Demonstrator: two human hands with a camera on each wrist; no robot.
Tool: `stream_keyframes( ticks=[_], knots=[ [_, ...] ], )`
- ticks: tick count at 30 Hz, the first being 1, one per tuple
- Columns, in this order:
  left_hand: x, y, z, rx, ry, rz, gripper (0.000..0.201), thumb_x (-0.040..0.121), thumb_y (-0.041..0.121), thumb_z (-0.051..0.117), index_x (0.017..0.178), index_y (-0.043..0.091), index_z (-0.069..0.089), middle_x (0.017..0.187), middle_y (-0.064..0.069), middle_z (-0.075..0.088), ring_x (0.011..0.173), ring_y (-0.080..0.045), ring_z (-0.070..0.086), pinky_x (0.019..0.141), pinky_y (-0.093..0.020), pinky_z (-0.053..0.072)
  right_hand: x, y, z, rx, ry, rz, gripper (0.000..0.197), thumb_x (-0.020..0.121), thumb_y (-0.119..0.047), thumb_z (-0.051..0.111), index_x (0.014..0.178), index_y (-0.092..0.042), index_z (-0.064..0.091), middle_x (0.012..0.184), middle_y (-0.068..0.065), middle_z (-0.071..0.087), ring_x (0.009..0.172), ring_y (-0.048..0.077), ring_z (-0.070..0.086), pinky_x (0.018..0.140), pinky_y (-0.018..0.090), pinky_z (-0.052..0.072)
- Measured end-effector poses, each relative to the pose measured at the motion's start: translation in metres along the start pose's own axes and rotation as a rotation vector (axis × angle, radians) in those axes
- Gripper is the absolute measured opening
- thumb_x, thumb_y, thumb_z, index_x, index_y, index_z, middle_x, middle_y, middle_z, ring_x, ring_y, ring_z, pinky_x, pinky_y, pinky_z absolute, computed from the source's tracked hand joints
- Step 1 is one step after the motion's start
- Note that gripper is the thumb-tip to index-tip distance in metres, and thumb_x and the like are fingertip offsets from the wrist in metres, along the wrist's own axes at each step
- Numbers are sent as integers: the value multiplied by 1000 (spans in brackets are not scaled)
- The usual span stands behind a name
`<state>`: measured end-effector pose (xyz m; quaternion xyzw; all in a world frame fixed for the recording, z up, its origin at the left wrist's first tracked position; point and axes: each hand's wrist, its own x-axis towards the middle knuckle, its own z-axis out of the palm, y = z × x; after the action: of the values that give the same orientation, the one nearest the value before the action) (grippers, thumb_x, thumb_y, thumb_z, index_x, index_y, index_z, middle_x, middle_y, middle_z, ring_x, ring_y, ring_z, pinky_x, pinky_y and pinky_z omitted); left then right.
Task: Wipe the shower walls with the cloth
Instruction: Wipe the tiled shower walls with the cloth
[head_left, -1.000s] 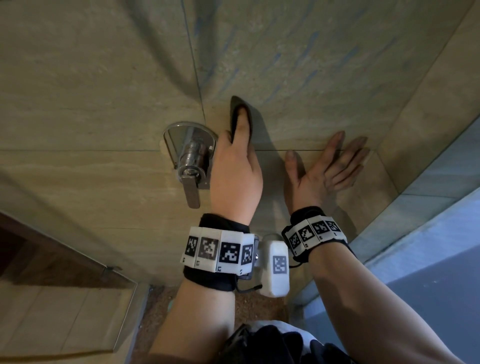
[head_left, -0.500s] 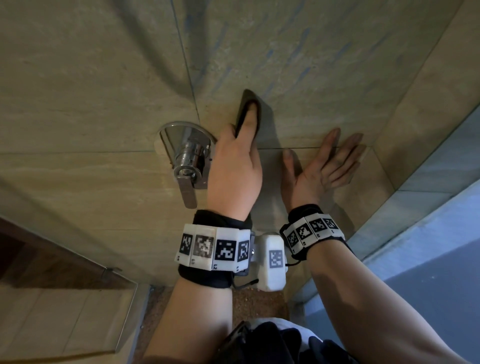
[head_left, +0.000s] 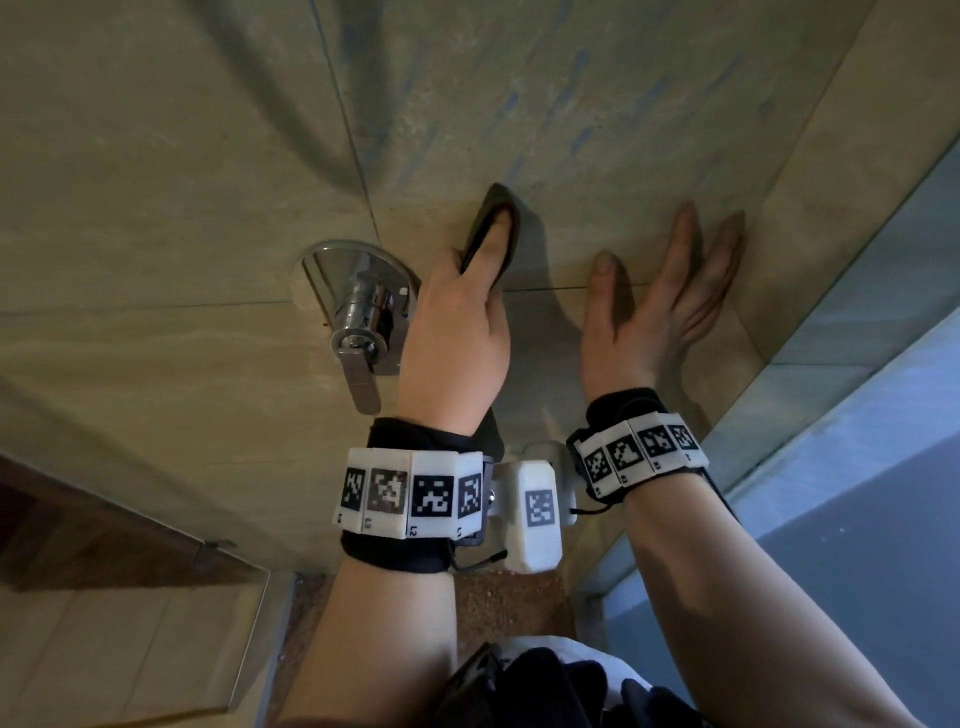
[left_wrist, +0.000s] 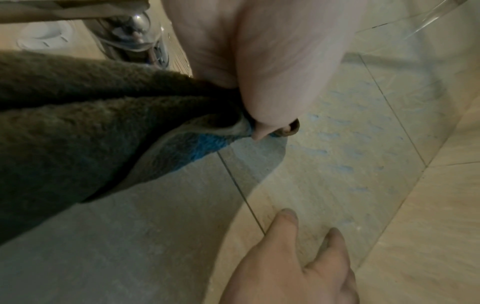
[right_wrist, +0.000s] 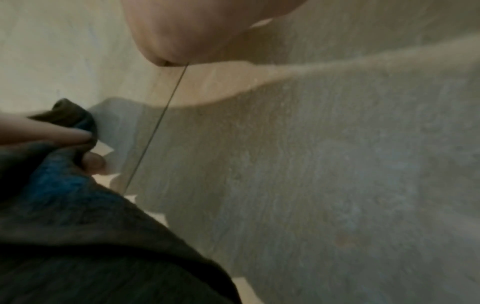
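pressing a dark cloth (head_left: 491, 228) to the tiled shower wall (head_left: 597, 130), just right of the chrome mixer handle (head_left: 358, 332).

left hand (head_left: 457, 332) grips the cloth, fingers curled round its folds, index finger along it; right hand (head_left: 660, 306) lies flat and empty on the wall beside it, fingers straight. the cloth looks soft, light terry, likely limp if held by a corner, so a bunched handful under the palm seems best. its long axis runs up the wall with the tip uppermost, the rest trailing down under the wrist.

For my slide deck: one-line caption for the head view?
Left hand presses a dark cloth to the tiled shower wall beside the chrome valve; right hand braces flat.
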<state>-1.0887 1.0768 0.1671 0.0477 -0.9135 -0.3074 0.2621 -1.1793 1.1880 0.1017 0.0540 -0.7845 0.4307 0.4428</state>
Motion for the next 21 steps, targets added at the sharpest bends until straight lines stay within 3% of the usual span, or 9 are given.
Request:
stream_keyframes(
  ticks=[5,8,12,17,21],
  knots=[
    [0,1,2,-24,-5,-14,54,101,9,40,152,23,27,107,-12,46,96,-28,52,81,-24,37,15,-2,-9,50,3,-89,56,97,-37,51,140,-3,40,147,32,28,136,43,31,109,53,31],
    [0,0,1,-53,-12,-22,53,102,8,39,151,23,28,112,-15,48,98,-28,52,84,-26,40,27,-7,-11,28,26,-125,58,97,-36,51,139,3,42,146,32,30,137,42,30,112,49,28],
    [0,0,2,-61,3,-16,52,101,8,40,151,23,30,112,-17,50,96,-28,53,82,-25,40,21,-3,-8,5,-39,-113,66,99,-43,43,144,5,31,149,33,25,140,41,20,117,48,18],
    [3,-2,2,-52,-5,-35,52,101,11,40,150,26,31,112,-14,48,96,-26,52,79,-19,37,14,5,-3,-74,-127,-109,77,99,-48,30,143,15,20,149,38,20,139,40,9,118,35,-3],
    [2,1,3,-47,-4,-33,52,102,11,40,151,24,28,108,-13,48,93,-25,52,76,-19,36,12,8,0,-104,-124,-100,79,100,-49,26,141,18,18,148,40,19,138,39,7,117,34,-5]
  ],
)
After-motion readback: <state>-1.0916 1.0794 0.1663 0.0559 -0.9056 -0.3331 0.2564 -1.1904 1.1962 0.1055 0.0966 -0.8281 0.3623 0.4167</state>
